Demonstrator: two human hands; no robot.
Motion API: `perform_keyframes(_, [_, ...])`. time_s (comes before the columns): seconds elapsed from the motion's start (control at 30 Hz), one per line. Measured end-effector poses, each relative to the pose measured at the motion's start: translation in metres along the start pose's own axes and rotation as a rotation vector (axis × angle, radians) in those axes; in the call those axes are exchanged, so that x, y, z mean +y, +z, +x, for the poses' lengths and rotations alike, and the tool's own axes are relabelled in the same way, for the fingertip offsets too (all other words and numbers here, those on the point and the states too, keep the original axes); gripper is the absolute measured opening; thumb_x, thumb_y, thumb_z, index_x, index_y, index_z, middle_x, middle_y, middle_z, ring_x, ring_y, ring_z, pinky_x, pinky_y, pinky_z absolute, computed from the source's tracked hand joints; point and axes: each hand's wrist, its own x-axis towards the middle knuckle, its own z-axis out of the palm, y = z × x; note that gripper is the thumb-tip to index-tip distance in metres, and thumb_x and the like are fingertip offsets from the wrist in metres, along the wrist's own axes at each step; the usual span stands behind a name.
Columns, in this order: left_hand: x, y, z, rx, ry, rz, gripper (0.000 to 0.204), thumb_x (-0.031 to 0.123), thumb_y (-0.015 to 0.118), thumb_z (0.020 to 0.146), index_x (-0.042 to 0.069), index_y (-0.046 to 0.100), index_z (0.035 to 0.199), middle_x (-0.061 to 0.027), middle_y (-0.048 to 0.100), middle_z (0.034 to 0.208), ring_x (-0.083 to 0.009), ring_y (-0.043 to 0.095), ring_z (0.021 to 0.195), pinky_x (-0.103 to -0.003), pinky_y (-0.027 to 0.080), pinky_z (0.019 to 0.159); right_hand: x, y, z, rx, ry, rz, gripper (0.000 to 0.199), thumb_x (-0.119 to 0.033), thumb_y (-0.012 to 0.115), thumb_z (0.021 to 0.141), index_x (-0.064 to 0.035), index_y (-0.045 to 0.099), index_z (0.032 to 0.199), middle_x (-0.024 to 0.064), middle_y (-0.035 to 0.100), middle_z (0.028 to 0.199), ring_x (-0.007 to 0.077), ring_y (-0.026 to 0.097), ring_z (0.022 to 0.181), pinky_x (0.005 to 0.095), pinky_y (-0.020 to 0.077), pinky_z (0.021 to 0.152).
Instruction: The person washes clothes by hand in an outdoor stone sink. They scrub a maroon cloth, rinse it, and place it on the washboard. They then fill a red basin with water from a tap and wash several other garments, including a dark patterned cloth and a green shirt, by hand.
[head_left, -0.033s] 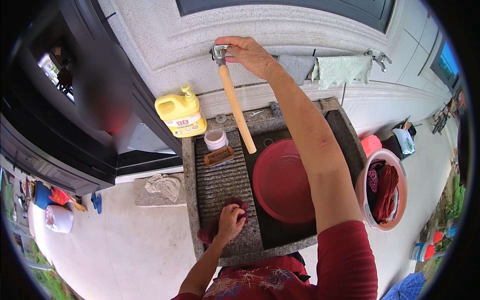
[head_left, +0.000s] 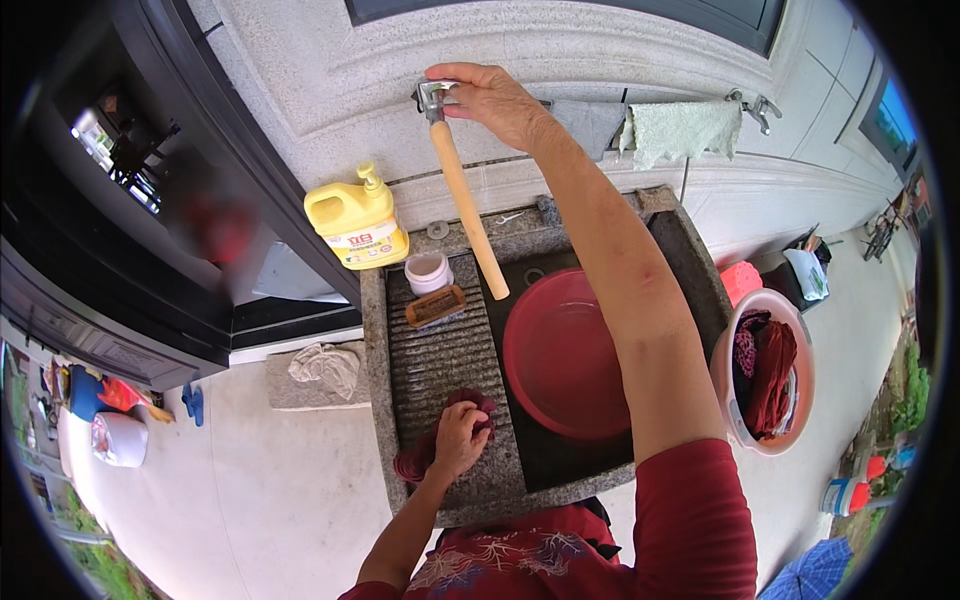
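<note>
Maroon cloth lies bunched on the ribbed stone washboard; left hand curls its fingers closed over one fold. Likely soft, limp, heavier if wet; best gathered by a thick bunch. Right hand grips the metal tap, thumb and forefinger parted around it.

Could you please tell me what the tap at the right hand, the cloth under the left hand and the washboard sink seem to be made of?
Tap: probably chrome-plated metal, silvery and shiny, with bright reflections. Cloth: apparently soft dark red fabric, as it bunches up; the fibre I cannot tell. Sink: likely grey stone, perhaps concrete, matt, with a rough, speckled rim.
</note>
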Motion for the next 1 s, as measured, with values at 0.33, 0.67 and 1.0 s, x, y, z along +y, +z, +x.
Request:
perform_keyframes(0.33, [0.002, -0.001, 0.000, -0.037, -0.023, 0.026, 0.029, 0.010, 0.071, 0.069, 0.010, 0.057, 0.094, -0.0108, 0.050, 0.108, -0.0322, 0.048, 0.103, -0.042, 0.041, 0.088, 0.155, 0.037, -0.353, -0.431, 0.533, -0.753, 0.060, -0.033, 0.071, 0.071, -0.0049, 0.048, 0.119, 0.0188, 0.056, 0.112, 0.0348, 0.055, 0.105, 0.0451, 0.0445, 0.088])
perform_keyframes(0.67, [0.006, 0.004, 0.001, -0.015, 0.004, 0.162, 0.031, 0.012, 0.073, 0.066, 0.012, 0.057, 0.092, -0.0079, 0.049, 0.106, -0.0303, 0.048, 0.103, -0.041, 0.039, 0.084, 0.209, 0.097, -0.463, -0.481, 0.711, -1.030, 0.035, -0.009, 0.061, 0.073, -0.0101, 0.048, 0.106, 0.0092, 0.061, 0.102, 0.0315, 0.061, 0.097, 0.0494, 0.0476, 0.078])
perform_keyframes(1.0, [0.074, 0.041, -0.015, -0.020, -0.104, 0.321, 0.053, 0.019, 0.075, 0.064, 0.014, 0.053, 0.111, -0.0152, 0.036, 0.127, -0.0365, 0.031, 0.123, -0.053, 0.022, 0.102, 0.210, 0.074, -0.486, -0.564, 0.538, -0.981, 0.025, -0.007, 0.060, 0.072, -0.0084, 0.053, 0.096, 0.0129, 0.065, 0.089, 0.0339, 0.064, 0.084, 0.0479, 0.0508, 0.069])
